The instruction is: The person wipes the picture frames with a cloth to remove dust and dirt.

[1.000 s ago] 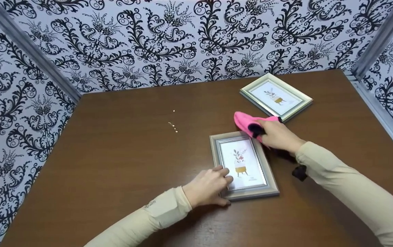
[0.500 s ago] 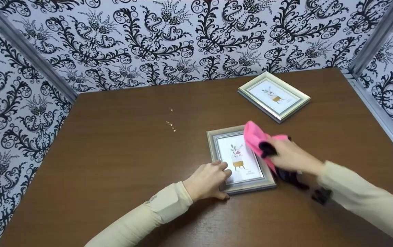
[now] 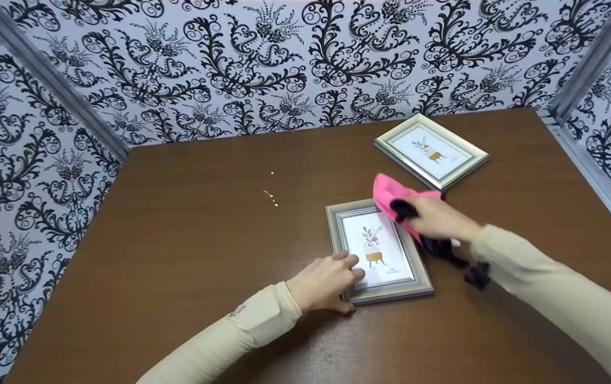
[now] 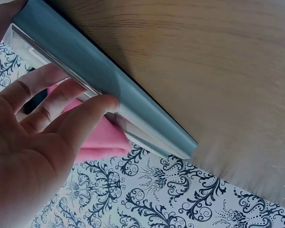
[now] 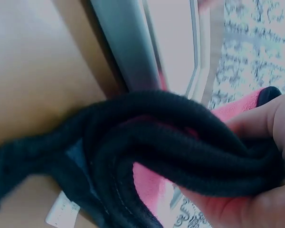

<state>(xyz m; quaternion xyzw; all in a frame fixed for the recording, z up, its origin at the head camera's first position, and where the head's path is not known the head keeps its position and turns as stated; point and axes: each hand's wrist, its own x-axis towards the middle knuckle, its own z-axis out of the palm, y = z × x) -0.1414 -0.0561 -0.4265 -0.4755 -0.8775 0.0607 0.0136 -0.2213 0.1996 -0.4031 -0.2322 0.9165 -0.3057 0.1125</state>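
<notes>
My left hand (image 3: 326,282) grips the lower left part of a silver picture frame (image 3: 424,274) lying on the table. Its fingertips rest over the left border onto the glass, and the thumb is at the near edge. In the left wrist view, several fingers (image 4: 92,111) bend against the frame's side (image 4: 97,71). My right hand (image 3: 436,216) holds a bunched pink cloth (image 3: 389,193) with black trim on the frame's upper right corner. The trim (image 5: 147,111) fills much of the right wrist view, and a white tag (image 5: 62,211) hangs from it.
A second picture frame (image 3: 449,169), pale gold, lies flat at the back right, just beyond the cloth. Small pale crumbs (image 3: 272,197) are scattered on the brown table (image 3: 193,213) left of the frames. Patterned walls (image 3: 263,69) enclose the back and sides.
My right hand drew the cloth down along the frame's right side, then moved back up to its upper right corner. The held frame has shifted slightly away; my left hand stays on it.
</notes>
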